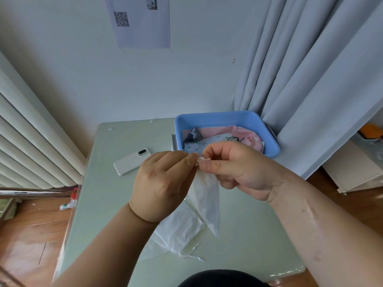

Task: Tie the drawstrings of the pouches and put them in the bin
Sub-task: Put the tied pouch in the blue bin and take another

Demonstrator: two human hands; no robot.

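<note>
Head view: left hand (pixel 163 183) and right hand (pixel 238 168) both pinch the gathered neck of a white pouch (pixel 207 195) hanging above the table (pixel 112 204), near the blue bin (pixel 217 117); judged light, limp and thin, best held at the drawstring neck, not the slack body.

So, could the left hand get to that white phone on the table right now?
Probably yes, once it lets go: the left hand pinches the top of the white pouch together with the right hand. The phone lies close by to its left on the table, with nothing between them.
</note>
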